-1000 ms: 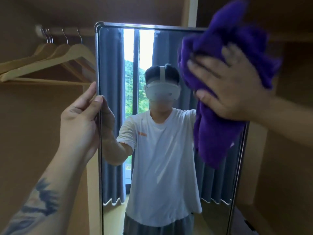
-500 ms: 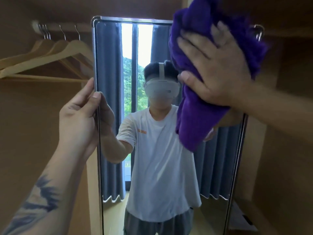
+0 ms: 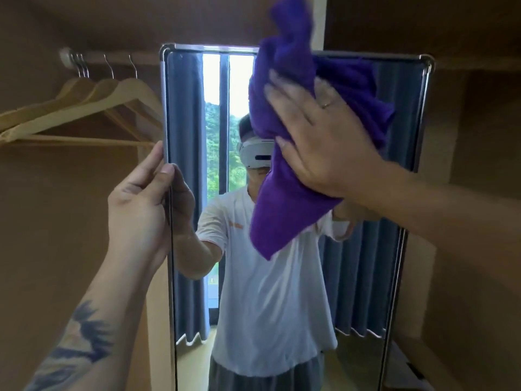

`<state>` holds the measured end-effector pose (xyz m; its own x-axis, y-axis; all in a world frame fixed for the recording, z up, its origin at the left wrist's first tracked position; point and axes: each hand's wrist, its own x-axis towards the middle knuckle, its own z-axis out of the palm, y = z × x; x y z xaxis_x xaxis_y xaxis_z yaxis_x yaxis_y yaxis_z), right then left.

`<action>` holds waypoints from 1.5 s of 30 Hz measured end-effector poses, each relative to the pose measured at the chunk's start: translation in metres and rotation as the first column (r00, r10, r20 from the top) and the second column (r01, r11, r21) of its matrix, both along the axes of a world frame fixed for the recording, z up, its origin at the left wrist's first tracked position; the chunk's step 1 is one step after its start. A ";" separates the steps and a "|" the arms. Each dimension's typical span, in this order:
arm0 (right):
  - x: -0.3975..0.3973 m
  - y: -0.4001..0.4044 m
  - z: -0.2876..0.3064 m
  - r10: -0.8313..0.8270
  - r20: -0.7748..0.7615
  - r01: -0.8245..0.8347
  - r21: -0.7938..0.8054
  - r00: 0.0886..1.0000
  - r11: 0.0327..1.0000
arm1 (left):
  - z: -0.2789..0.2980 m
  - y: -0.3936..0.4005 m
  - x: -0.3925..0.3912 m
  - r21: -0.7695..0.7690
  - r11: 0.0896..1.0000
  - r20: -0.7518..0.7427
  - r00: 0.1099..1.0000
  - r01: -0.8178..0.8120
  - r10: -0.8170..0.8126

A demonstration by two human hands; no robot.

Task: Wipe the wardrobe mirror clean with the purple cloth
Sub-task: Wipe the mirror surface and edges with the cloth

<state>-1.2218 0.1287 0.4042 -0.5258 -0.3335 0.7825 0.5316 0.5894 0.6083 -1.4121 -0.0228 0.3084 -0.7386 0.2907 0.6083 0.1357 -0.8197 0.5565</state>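
A tall wardrobe mirror (image 3: 186,114) with a thin metal frame stands in front of me and reflects a person, curtains and a window. My right hand (image 3: 324,139) presses a bunched purple cloth (image 3: 284,210) flat against the upper middle of the glass, fingers spread and straight. The cloth's top pokes above the mirror's upper edge and its lower end hangs down over the reflection. My left hand (image 3: 141,198) holds the mirror's left edge at mid height, with the thumb on the front and the fingers behind the frame.
Several wooden hangers (image 3: 84,108) hang on a rail (image 3: 93,56) to the left, inside the brown wardrobe. Brown wardrobe panels and a shelf (image 3: 479,176) are on the right. The mirror's right frame (image 3: 423,114) stands close to that side.
My right hand and the cloth have slid left along the upper glass, from the top right corner toward the middle. The view has tilted slightly. My left hand keeps its hold.
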 end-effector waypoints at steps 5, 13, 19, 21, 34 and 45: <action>-0.020 0.004 -0.097 0.060 0.369 -0.120 0.141 0.927 0.983 | 0.002 -0.006 0.005 -0.044 0.997 0.022 0.998 0.058 -0.057; -0.005 0.000 0.010 0.099 0.230 -0.127 0.113 0.968 0.985 | 0.004 -0.006 0.008 -0.005 0.998 0.047 0.997 0.055 -0.055; -0.029 -0.009 -0.080 0.163 0.124 -0.187 0.213 0.979 0.959 | 0.005 -0.009 0.010 -0.008 0.995 0.065 0.993 0.101 -0.100; -0.027 -0.012 -0.102 0.203 0.318 -0.287 0.243 0.926 0.927 | 0.004 -0.011 0.008 -0.015 0.990 0.080 0.987 0.142 -0.141; -0.039 -0.017 -0.060 -0.037 0.018 0.038 -0.005 0.999 0.999 | 0.007 -0.009 0.009 0.003 0.996 0.072 0.993 0.094 -0.094; -0.037 -0.015 -0.026 0.119 0.046 -0.123 0.092 0.992 0.988 | 0.004 -0.009 0.011 0.022 0.996 0.090 0.992 0.088 -0.089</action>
<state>-1.2589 0.1137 0.3786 -0.5077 -0.4675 0.7237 0.4338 0.5870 0.6835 -1.4011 -0.0323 0.3122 -0.7630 0.3468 0.5455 0.0116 -0.8364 0.5480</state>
